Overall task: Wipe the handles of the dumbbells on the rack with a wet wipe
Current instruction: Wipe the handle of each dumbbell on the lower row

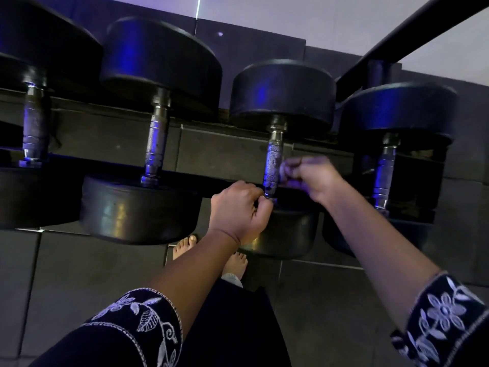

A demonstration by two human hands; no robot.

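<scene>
1. A dark rack (pixel 201 178) was seen from above, over a floor (pixel 79 274) of dark tiles. A slanted black bar (pixel 412 30) was set across the upper right.
2. Four black dumbbells (pixel 161 59) were laid side by side on it, each with a knurled metal handle.
3. Two embroidered sleeves (pixel 137 321) and two bare feet (pixel 185 247) were shown below.
4. The left hand (pixel 238 207) was curled at the lower end of the third handle (pixel 274 160). The blurred right hand (pixel 312 176) was curled against its side. No grip could be told for either.
</scene>
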